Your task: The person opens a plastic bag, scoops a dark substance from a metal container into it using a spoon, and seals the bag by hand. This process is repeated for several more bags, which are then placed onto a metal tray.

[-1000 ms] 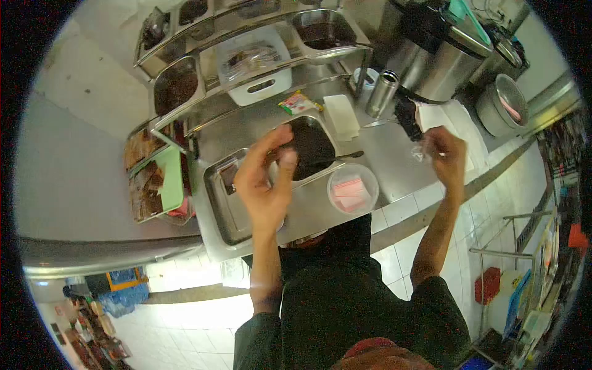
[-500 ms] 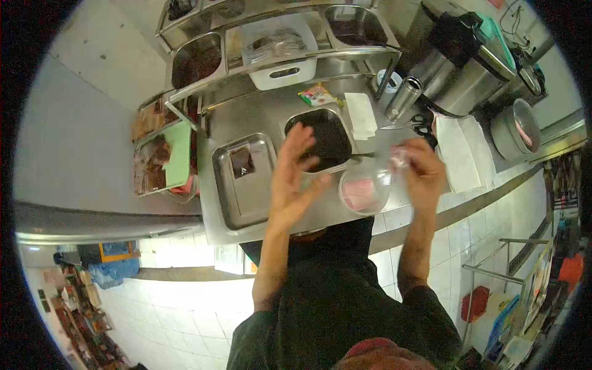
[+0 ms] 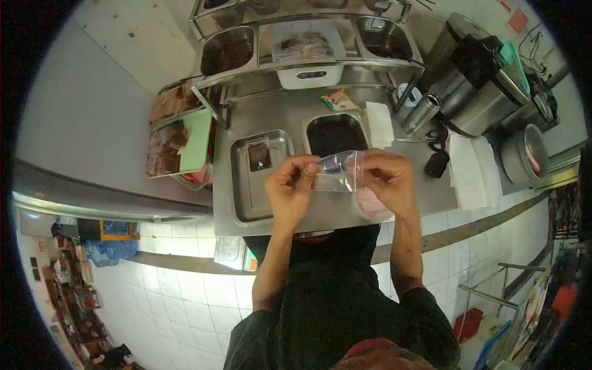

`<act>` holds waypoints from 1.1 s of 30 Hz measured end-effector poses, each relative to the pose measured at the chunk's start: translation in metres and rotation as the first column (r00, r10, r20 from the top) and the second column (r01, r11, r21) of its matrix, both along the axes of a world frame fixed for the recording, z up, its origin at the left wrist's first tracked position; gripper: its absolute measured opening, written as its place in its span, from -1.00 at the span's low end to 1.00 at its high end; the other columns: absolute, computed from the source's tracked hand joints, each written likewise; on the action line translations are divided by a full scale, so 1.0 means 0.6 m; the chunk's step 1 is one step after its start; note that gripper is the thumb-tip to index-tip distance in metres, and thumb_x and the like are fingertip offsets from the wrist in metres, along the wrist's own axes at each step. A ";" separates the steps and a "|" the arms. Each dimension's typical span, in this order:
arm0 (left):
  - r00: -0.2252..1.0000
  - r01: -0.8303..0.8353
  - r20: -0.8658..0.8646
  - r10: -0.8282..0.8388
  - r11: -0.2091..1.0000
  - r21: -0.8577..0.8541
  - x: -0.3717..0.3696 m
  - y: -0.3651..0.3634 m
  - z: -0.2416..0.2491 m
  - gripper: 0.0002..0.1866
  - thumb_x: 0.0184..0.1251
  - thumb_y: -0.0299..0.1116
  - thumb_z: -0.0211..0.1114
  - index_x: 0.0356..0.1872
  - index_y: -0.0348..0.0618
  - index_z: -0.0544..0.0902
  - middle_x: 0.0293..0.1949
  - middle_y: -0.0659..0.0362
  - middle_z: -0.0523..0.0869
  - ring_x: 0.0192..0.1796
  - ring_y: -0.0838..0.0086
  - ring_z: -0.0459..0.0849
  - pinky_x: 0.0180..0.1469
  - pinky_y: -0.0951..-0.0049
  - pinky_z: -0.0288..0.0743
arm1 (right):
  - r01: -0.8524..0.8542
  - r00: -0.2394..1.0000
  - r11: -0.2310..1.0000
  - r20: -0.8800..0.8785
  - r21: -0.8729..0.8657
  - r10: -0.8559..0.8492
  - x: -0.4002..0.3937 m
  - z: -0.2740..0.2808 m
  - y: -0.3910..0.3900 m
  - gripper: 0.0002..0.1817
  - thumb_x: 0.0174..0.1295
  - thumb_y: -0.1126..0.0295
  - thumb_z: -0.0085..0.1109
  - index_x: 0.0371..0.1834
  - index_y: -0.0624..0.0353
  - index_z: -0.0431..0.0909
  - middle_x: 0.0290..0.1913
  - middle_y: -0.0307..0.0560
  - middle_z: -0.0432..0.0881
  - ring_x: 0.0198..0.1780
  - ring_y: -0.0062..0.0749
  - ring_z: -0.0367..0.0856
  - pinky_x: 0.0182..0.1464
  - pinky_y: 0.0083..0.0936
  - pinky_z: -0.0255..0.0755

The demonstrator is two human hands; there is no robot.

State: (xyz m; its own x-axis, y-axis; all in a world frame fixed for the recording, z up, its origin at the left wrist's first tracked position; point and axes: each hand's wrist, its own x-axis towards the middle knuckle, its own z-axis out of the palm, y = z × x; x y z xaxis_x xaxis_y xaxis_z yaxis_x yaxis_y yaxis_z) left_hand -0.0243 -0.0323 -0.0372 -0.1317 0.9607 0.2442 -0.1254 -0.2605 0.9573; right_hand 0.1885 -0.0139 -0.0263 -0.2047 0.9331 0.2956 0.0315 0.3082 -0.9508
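A small clear plastic bag (image 3: 335,175) is stretched between my two hands above the steel counter. My left hand (image 3: 292,188) pinches its left end between thumb and fingers. At the other end, my right hand (image 3: 391,180) grips the bag's edge with closed fingers. Partly hidden under my right hand is a round container with pink pieces (image 3: 370,202). Behind the bag sits a deep steel pan of dark contents (image 3: 336,134). To the left, a shallow steel tray (image 3: 239,196) carries one small packet with dark filling (image 3: 259,156).
A rack of steel pans and a white basket (image 3: 310,76) stands at the back. On the right are scissors (image 3: 436,140), a steel cup (image 3: 423,113), white cloths (image 3: 472,171) and a pot (image 3: 524,152). A green-lidded box of packets (image 3: 197,142) is at left.
My right hand has come left and my left hand has lowered and closed, so both now hold the plastic bag. The camera view has shifted slightly.
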 end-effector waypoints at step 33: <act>0.773 -0.143 -0.588 0.237 0.969 0.203 -0.102 -0.042 -0.026 -0.34 -0.09 -0.38 0.69 0.14 -0.22 0.65 0.12 -0.02 0.72 0.15 0.13 0.71 0.21 0.20 0.57 | -0.068 0.535 0.943 0.810 0.327 -0.242 0.069 -0.011 0.053 -0.86 0.21 0.46 0.29 -0.20 0.25 0.65 -0.35 0.15 0.67 -0.30 0.19 0.68 -0.20 -0.04 0.54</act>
